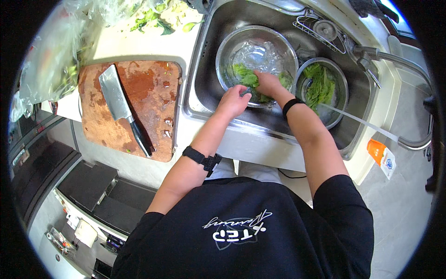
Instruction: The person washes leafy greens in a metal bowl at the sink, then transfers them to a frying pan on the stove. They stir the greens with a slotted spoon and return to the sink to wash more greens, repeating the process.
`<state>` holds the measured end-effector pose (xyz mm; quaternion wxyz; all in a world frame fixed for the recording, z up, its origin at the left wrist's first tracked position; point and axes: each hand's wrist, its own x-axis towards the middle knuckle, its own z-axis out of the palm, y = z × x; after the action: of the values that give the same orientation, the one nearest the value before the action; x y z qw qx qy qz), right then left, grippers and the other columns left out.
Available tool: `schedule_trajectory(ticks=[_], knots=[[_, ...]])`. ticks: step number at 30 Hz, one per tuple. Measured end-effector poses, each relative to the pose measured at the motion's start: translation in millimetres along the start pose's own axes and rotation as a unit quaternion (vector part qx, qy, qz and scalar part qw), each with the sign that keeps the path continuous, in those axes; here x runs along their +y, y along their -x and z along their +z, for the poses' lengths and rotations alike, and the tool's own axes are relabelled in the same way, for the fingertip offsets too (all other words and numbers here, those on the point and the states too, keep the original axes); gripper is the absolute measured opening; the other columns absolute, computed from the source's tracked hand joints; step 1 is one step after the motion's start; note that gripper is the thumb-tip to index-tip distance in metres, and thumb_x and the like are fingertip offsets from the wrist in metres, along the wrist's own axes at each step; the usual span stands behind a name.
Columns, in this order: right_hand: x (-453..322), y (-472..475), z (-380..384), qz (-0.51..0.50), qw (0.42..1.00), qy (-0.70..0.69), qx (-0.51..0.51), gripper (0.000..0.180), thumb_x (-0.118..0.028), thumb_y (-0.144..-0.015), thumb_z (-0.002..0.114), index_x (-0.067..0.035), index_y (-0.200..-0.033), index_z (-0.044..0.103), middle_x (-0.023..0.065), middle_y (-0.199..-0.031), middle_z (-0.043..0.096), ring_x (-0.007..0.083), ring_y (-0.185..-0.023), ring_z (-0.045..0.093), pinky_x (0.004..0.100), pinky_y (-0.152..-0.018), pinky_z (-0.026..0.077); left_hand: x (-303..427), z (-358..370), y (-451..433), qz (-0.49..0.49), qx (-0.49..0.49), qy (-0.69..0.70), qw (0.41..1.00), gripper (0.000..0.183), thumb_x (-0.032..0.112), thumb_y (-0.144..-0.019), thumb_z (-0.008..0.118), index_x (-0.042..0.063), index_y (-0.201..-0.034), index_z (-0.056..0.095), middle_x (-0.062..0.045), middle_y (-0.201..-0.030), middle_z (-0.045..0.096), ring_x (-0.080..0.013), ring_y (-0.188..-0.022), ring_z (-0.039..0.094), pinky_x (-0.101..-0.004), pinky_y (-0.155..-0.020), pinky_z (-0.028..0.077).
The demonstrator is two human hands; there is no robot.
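A large stainless steel bowl [223, 66] of water stands in the sink, its surface rippled and shiny. Inside it, leafy greens [246, 75] float along the near side. My right hand [269, 83] reaches over the bowl with its fingers closed on some of these leaves; its fingertips are partly hidden. At the near left rim is my left hand [235, 100], thumb and fingers apart, with nothing seen between them. To the right, more green leaves [320, 85] lie in a smaller metal bowl [344, 101], into which a stream of water [362, 122] runs.
The faucet spout [414, 143] extends over the sink's [205, 83] right side. A wire rack [306, 26] hangs at the back. Left of the sink, a cleaver [116, 96] lies on a wet wooden cutting board [146, 115]. Leaf scraps [150, 19] and plastic bags [52, 59] lie behind.
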<state>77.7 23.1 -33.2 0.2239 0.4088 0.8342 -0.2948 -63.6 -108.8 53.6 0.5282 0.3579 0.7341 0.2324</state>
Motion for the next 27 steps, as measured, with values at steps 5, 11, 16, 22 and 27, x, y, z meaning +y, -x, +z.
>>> schedule_trajectory(ticks=[5, 11, 16, 22, 27], knots=[[-9, 13, -42, -0.075, 0.940, -0.332, 0.020, 0.052, -0.012, -0.068, 0.072, -0.005, -0.118, 0.059, 0.0134, -0.097, 0.069, 0.0231, -0.088, 0.065, 0.0340, -0.081, 0.051, 0, -1, 1, -0.005, 0.008, -0.007, 1.000, 0.043, 0.027, -0.087, 0.064, -0.001, -0.119, 0.059, -0.019, -0.113, 0.065, -0.0280, -0.104, 0.063, -0.0361, -0.091, 0.048], [-9, 67, -108, -0.062, 0.903, -0.404, 0.132, 0.044, -0.011, -0.071, 0.071, -0.001, -0.112, 0.058, 0.0131, -0.096, 0.069, 0.0220, -0.088, 0.065, 0.0331, -0.082, 0.050, -2, -1, -1, -0.002, 0.013, -0.030, 0.999, 0.044, 0.029, -0.087, 0.063, 0.000, -0.119, 0.059, -0.019, -0.113, 0.064, -0.0289, -0.105, 0.062, -0.0357, -0.092, 0.047], [39, 134, -124, 0.081, 0.957, -0.204, 0.188, 0.055, -0.022, -0.071, 0.073, -0.005, -0.120, 0.054, 0.0237, -0.104, 0.064, 0.0365, -0.098, 0.063, 0.0401, -0.083, 0.050, 0, -5, 2, -0.021, 0.012, -0.021, 0.999, 0.044, 0.030, -0.086, 0.063, 0.001, -0.119, 0.060, -0.017, -0.117, 0.063, -0.0278, -0.109, 0.060, -0.0347, -0.094, 0.045], [98, 187, -105, 0.244, 0.924, -0.120, 0.269, 0.095, -0.039, -0.073, 0.074, -0.002, -0.145, 0.024, 0.0314, -0.139, 0.036, 0.0433, -0.125, 0.043, 0.0436, -0.103, 0.039, 3, -6, 3, -0.018, 0.018, -0.029, 0.999, 0.040, 0.027, -0.086, 0.064, 0.001, -0.117, 0.061, -0.017, -0.112, 0.065, -0.0264, -0.103, 0.062, -0.0342, -0.090, 0.047], [133, 165, -172, 0.218, 0.657, -0.434, 0.577, 0.096, -0.034, -0.088, 0.065, 0.011, -0.145, 0.003, 0.0313, -0.148, 0.025, 0.0344, -0.139, 0.028, 0.0361, -0.110, 0.027, -1, -4, 1, -0.010, 0.027, -0.043, 0.999, 0.039, 0.027, -0.087, 0.063, 0.000, -0.116, 0.061, -0.016, -0.109, 0.066, -0.0250, -0.101, 0.063, -0.0336, -0.089, 0.047]])
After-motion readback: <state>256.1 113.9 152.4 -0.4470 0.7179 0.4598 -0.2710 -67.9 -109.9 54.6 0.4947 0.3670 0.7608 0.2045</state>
